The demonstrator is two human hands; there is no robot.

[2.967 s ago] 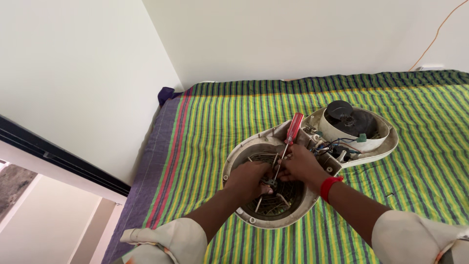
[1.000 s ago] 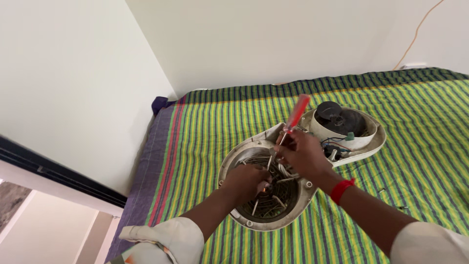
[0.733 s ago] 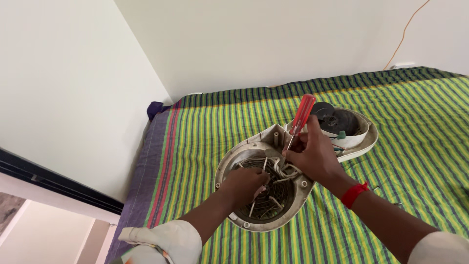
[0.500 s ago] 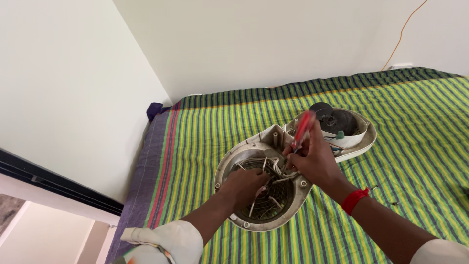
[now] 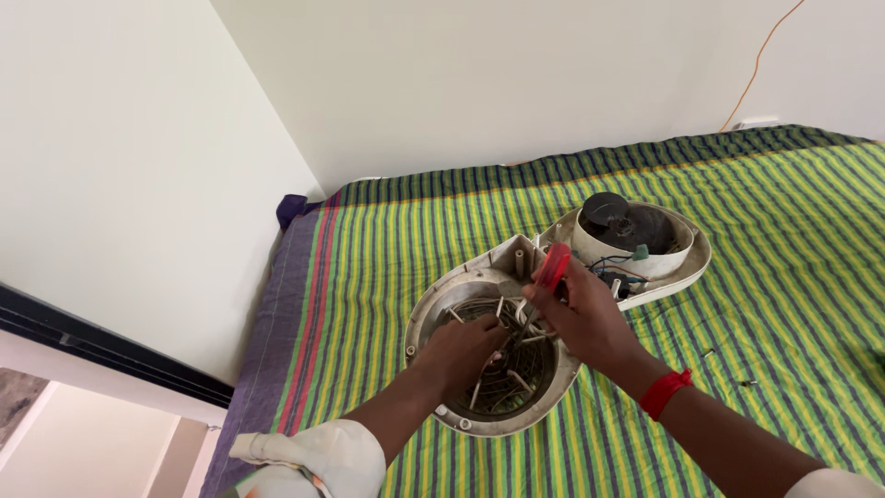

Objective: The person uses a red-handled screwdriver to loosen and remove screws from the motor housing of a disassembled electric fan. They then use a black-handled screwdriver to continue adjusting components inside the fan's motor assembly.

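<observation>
Evidently the work in hand is on the inside of an opened appliance lying on a green-and-yellow striped cloth (image 5: pixel 369 277), which covers a bed or mattress set against the white walls. Towards the cloth's left edge a purple border strip (image 5: pixel 277 304) runs down its side. Next comes the round off-white plastic housing (image 5: pixel 433 314), open side up and full of thin grey metal fins. The left hand (image 5: pixel 466 349) reaches down into it, fingers curled among the fins, steadying or gripping a part there; exactly what it pinches I cannot tell. Just to the right, the right hand (image 5: pixel 590 318) is closed around a red-handled screwdriver (image 5: pixel 553 267), its shaft angled down into the housing. Farther right, touching the housing, lies the second white shell with a black motor (image 5: pixel 631 221) and loose coloured wires. A red band (image 5: pixel 666 393) circles the right wrist. I judge a fastener inside is being worked; seating the tip squarely matters now.
</observation>
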